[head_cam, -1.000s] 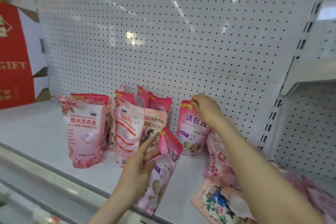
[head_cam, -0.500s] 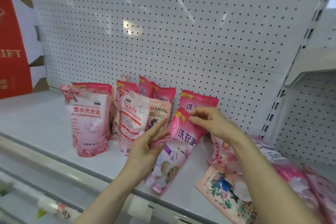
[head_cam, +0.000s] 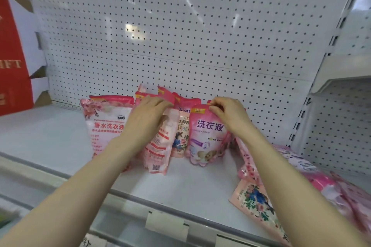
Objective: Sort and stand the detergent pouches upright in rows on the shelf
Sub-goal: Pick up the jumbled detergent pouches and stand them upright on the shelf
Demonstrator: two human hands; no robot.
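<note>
view: head camera, looking forward and down.
white metal shelf [head_cam: 60, 142]: it ran across the lower half, backed by a white perforated panel [head_cam: 180, 36].
pink plastic pouch with purple lettering [head_cam: 206, 138]: it stood upright on the shelf, just toward 3 o'clock of centre.
right hand [head_cam: 228, 118]: its thumb and fingertips [head_cam: 213, 109] pinched the top edge of that pouch, and the fingers were curled.
left hand [head_cam: 148, 120]: it was at 9 o'clock of the held pouch. Its fingers [head_cam: 160, 104] lay close together and nearly straight over the tops of the standing pouches. The thumb was hidden.
white-and-pink pouch with red print [head_cam: 160, 152]: it stood under the left hand, leaning slightly.
large pale pink pouch with blossom print [head_cam: 104, 126]: it stood upright at 9 o'clock of the left hand, partly behind the forearm.
peach floral pouch with a figure in blue [head_cam: 180, 140]: it stood upright between the red-print pouch and the held one.
magenta pouch tops [head_cam: 166, 94]: they showed at 12 o'clock of the left hand, against the panel.
peach pouch with a blue bird [head_cam: 253, 200]: it lay flat at 5 o'clock, near the shelf's front edge.
heap of pink pouches [head_cam: 321, 182]: it lay at 4 o'clock, beyond the right forearm.
red cardboard box [head_cam: 12, 56]: it was at 9 o'clock, at the frame edge.
</note>
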